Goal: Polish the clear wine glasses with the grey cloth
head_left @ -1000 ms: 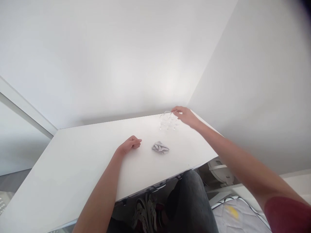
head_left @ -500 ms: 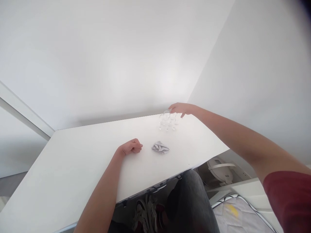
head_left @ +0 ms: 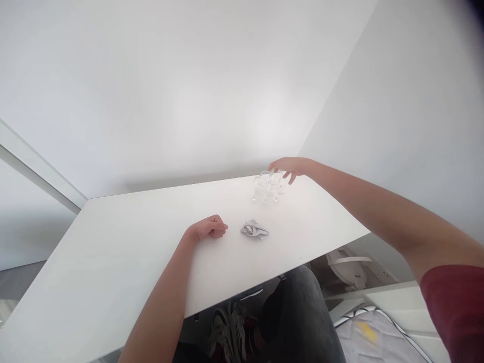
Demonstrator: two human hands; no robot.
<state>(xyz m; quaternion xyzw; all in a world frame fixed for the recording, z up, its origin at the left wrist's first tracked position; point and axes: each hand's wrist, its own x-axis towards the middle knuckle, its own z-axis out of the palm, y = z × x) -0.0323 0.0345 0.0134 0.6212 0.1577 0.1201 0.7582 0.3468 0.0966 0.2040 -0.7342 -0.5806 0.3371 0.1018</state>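
The cluster of clear, colourless, see-through cups (head_left: 265, 188) stands near the far right corner of the long, flat white table (head_left: 128, 252), close to the pale wall (head_left: 181, 91). On my feed, the right arm (head_left: 351, 196) stretches in from the right, bare below a dark red short sleeve (head_left: 454, 302). The right hand (head_left: 292, 164) hangs palm down at the back right of the cups, its fingers slightly bent and pointing left, the thumb dropped well apart from them. I can't tell whether the fingertips touch a rim, and I can't make out a firm hold on anything. I have the left forearm (head_left: 164, 287) laid across the near part of the table, the left hand (head_left: 210, 227) curled into a fist; I can't see inside it. Just right of that fist lies a crumpled light-grey cloth (head_left: 254, 230), nearer me than the cups.
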